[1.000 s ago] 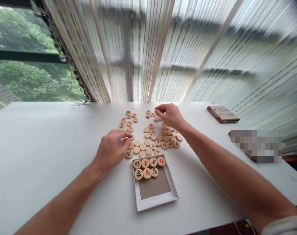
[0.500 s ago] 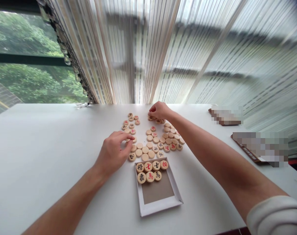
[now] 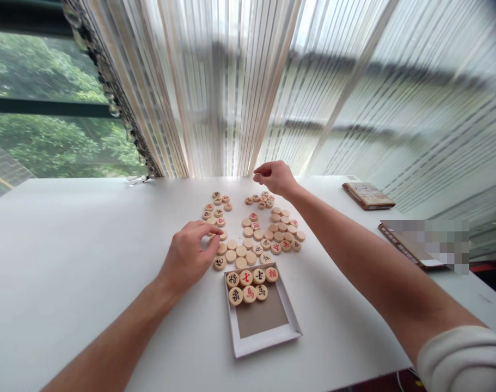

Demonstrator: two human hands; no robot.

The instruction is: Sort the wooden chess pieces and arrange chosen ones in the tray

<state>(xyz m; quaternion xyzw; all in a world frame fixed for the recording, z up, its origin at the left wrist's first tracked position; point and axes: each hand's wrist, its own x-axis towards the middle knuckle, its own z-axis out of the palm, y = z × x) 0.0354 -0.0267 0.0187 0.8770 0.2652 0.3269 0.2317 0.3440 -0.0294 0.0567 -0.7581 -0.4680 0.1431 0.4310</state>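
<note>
Round wooden Chinese chess pieces [image 3: 241, 251] lie spread over the white table, some blank side up, others showing red or black characters. A shallow white box tray [image 3: 268, 343] holds two rows of pieces at its far end, such as a red-marked piece [image 3: 271, 274]; its brown bottom shows in front of them. My left hand [image 3: 190, 247] rests at the left of the spread, thumb and index finger apart, fingertips beside a blank piece [image 3: 223, 235]. Raised beyond the far cluster [image 3: 262, 204], my right hand [image 3: 275, 178] has its fingers curled together; what they hold, if anything, is hidden.
Two flat brown boxes lie at the right: one farther back [image 3: 368, 195], one nearer [image 3: 411, 245], partly blurred. A string curtain [image 3: 231, 109] hangs behind the table's [image 3: 88, 261] far edge. A window with trees is at the left.
My right hand has lifted up and away from the far cluster, leaving its pieces in view. My left hand stays in place. The view has shifted slightly.
</note>
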